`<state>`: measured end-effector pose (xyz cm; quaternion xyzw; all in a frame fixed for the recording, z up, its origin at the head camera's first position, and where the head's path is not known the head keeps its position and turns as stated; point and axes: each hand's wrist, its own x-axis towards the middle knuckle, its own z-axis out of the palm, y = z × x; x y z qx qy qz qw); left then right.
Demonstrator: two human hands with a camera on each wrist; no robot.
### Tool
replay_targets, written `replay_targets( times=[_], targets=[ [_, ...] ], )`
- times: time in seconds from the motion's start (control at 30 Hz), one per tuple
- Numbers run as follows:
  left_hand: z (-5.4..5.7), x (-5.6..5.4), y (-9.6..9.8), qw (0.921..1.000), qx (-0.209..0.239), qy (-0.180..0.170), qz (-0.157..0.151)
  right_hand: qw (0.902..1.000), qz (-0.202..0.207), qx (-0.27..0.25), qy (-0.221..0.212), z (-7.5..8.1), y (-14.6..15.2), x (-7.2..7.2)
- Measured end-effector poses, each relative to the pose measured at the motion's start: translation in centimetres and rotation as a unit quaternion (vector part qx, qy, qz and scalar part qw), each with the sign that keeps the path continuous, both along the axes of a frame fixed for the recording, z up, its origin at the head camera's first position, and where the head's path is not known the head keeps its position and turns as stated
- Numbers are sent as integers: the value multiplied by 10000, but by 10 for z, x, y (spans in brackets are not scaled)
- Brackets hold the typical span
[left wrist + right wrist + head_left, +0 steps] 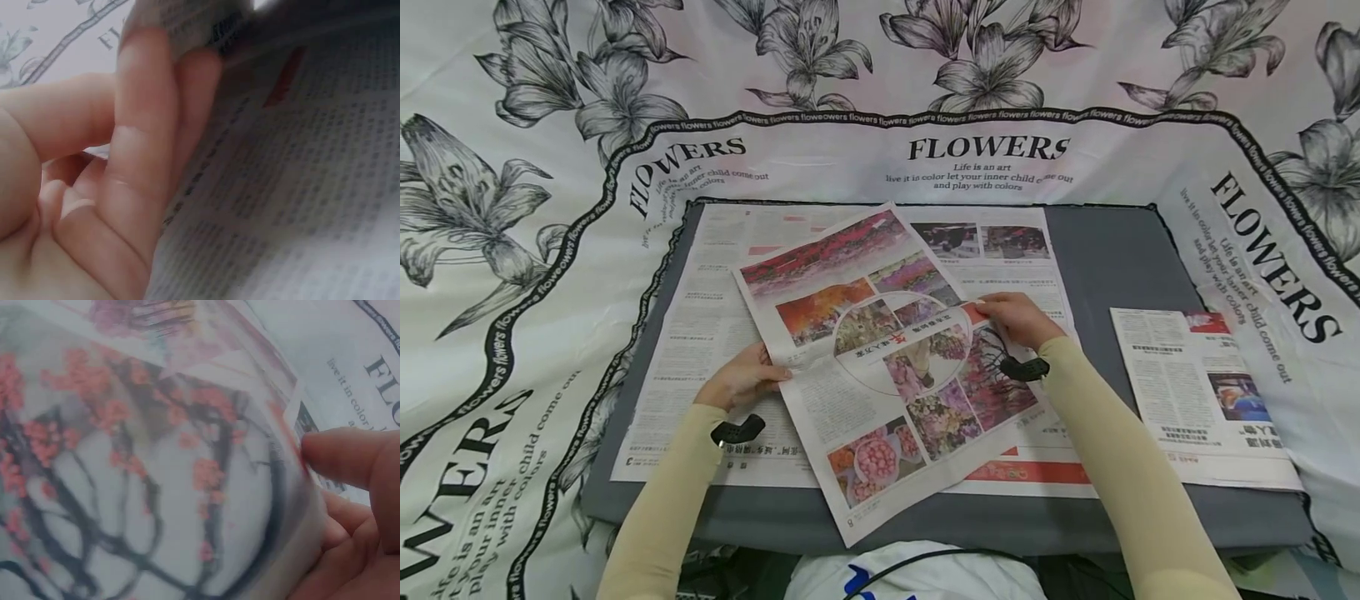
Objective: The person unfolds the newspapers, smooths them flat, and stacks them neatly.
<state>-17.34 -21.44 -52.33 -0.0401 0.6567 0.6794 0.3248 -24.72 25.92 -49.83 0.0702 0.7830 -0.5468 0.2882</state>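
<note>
A newspaper sheet [838, 404] with flower photos and a large printed circle is held tilted over the middle of the table. At its left edge my left hand [745, 377] pinches the paper between thumb and fingers. My right hand [1021, 319] grips the right edge, a little higher up. The left wrist view has the left hand [134, 144] close up, with dense print of a newspaper beside it. Red blossoms on dark branches fill the sheet [181, 550] in the right wrist view, the right thumb [344, 456] at its edge.
Beneath the held sheet, an opened newspaper [681, 333] lies flat on the grey tabletop [1097, 258]. A folded newspaper [1187, 375] lies at the right. White cloth printed with flowers [985, 179] surrounds the grey area. A black cable [940, 552] crosses the person's lap.
</note>
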Motion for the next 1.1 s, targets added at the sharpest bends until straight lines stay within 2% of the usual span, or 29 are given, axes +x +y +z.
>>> replay_targets(
  times=[0.13, 0.27, 0.4, 0.5, 0.6, 0.7, 0.93, 1.03, 1.1],
  targets=[
    [0, -5, -1, 9987, 289, 58, 417, 9993, -84, -211, -285, 0, 3, 2],
    [-2, -8, 1, 9951, 668, 89, 731, 9972, -96, -532, -514, -2, 11, 11],
    [0, -9, 5, 9918, 757, -94, 1023, 9952, -208, -732, -619, -8, 21, 23],
    [5, -8, 10, 9853, 825, -335, 1461, 9925, -518, -856, -709, -13, 26, 33],
    [9, -8, 16, 9753, 1055, -543, 1864, 9869, -1027, -943, -815, -17, 30, 42],
    [12, -9, 24, 9728, 1134, -624, 1919, 9821, -1390, -967, -826, -19, 36, 49],
    [12, -3, 41, 9706, 1293, -726, 1898, 9733, -1831, -1175, -734, -21, 46, 64],
    [11, 1, 45, 9712, 1384, -663, 1821, 9684, -2080, -1224, -630, -22, 50, 70],
    [11, 4, 47, 9748, 1411, -589, 1624, 9636, -2287, -1266, -558, -22, 53, 73]
  ],
)
